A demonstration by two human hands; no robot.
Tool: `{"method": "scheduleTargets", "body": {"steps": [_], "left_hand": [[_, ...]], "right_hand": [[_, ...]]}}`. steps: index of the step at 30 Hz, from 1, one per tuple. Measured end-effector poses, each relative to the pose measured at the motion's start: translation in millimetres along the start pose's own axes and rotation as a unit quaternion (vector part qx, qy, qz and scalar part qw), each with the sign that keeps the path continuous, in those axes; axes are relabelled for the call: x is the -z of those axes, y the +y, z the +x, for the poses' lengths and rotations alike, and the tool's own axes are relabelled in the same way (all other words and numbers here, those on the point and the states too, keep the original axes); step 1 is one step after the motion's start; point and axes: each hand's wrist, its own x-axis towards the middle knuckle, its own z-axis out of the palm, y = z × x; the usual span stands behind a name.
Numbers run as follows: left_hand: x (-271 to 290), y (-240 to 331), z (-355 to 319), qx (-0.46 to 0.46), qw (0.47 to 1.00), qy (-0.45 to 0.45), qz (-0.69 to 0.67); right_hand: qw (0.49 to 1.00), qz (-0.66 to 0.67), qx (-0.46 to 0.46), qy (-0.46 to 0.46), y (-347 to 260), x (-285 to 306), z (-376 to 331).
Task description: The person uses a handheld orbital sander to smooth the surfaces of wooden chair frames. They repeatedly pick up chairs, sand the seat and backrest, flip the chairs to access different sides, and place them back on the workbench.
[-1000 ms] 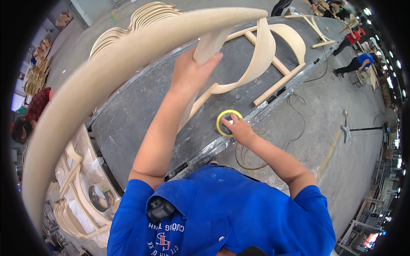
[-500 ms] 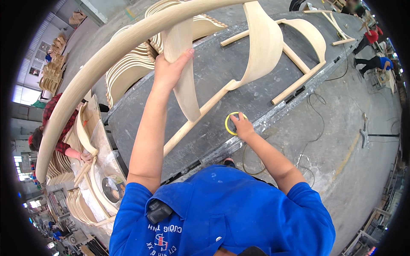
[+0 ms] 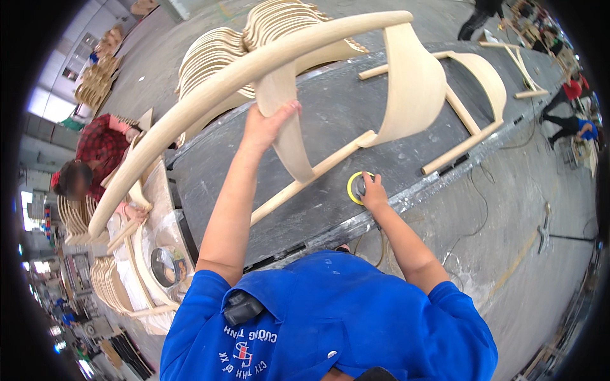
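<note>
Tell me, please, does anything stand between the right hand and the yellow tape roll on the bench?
Nothing visible does: the right hand already rests on the yellow tape roll, on the dark bench, beside the chair frame that the left hand holds.

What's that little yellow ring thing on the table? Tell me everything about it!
The yellow ring looks like a roll of tape, though that is not certain: a thin bright yellow band round a dark middle. It lies flat on the dark grey worktable, near its front edge. The person's right hand rests on it, fingers over the middle, hiding its right part. A pale wooden rail of the chair frame passes just behind it; whether they touch cannot be told.
</note>
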Motion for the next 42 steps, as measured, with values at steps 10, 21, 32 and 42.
{"method": "scheduleTargets", "body": {"steps": [10,21,32,42], "left_hand": [[26.3,-30.4,-23.2,0.03,0.999,0.011,-0.027],[-7.5,-51.4,-38.6,0.037,0.979,0.187,-0.074],[52.8,-21.5,-28.2,-0.059,0.965,0.175,-0.185],[57.6,23.4,25.9,-0.169,0.886,0.212,-0.376]], "right_hand": [[0.998,0.055,0.004,0.003,9.1,-0.2,2.0],[0.857,0.367,-0.046,0.359,63.2,93.4,69.6],[0.674,0.567,0.183,0.436,-1.4,241.9,1.0],[0.576,0.403,0.432,0.565,-105.6,421.5,-133.0]]}}
